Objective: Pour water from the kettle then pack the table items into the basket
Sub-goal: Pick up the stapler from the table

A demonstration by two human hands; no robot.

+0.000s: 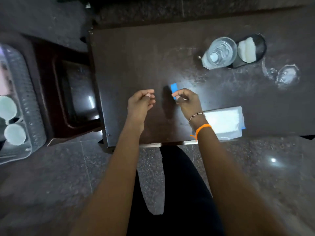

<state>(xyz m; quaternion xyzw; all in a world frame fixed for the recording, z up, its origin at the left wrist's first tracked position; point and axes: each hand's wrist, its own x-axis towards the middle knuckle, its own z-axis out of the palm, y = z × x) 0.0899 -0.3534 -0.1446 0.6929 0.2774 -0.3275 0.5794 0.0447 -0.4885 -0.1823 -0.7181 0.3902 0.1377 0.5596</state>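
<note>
Clear plastic basket [25,103] far off to the left of the left hand's fingers, resting on a dark wooden stool [68,92] beside the table [136,57]; two pale cups [10,121] inside, mouths up, contents not discernible, plus something pinkish at the far end, too blurred to name. Beyond and to the right of the right hand's fingers, well apart from them: clear glass jug or tumbler [220,52] with water inside, touching a black round holder [252,48] packed with white folded tissues. Further right, an upturned clear glass [288,76] on the tabletop, wet ring beside it. Just behind the right wrist, partly hidden by it: flat white packet [225,121] with a blue edge, lying near the table's front edge. No kettle identifiable with certainty. Left hand [140,106] raised over the table, fingers [150,96] loosely curled, thumb and forefinger tips near each other, nothing visible between them, apparently released. Right hand [187,103] beside it, small gap between the two hands; fingertips [176,96] pinched on the lower end of a small blue strip [174,90], which stands up from the pinch toward the table's far side. Beaded bracelet [196,115] and orange band [203,127] on the right wrist.
</note>
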